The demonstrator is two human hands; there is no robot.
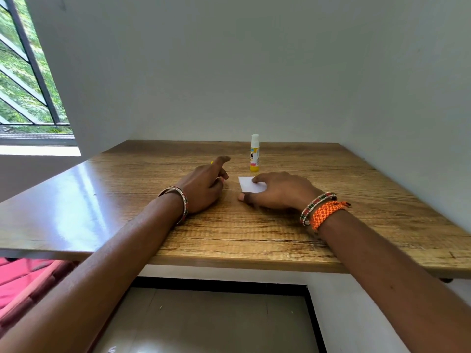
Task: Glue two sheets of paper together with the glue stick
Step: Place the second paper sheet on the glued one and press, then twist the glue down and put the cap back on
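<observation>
Far left there's a barred window [28, 72] with green leaves outside, and a bit of red fabric [23, 278] shows below the table edge. The whole thing is on a glossy wood-grain tabletop [127, 200] pushed into a corner of plain white walls [254, 59].

The left hand [205, 188] rests on the table with a beaded bangle [178, 203] on the wrist. Its index finger sticks out forward, the other fingers are curled in loosely, and a tiny bit of yellow [212, 162] peeks out past the knuckles. Can't really tell what that is, or whether the hand is actually gripping it.

Just right of that, standing upright farther back on the table, is the glue stick with a yellow body and white cap [254, 152]. Nobody's touching it; it sits beyond the gap between the two hands, a bit closer to the right one.

Then the small white sheet of paper [248, 184] lies flat on the table, in front of the glue stick. The right hand [280, 192] is spread over its right part, fingertips pressing down on it, thumb on the wood near the paper's near corner. Fingers look flat-ish, pinning rather than pinching. Only one white piece is visible to me; whether there's a second under it I can't say.

The right wrist has a beaded bangle plus an orange braided thread band [326, 214].
</observation>
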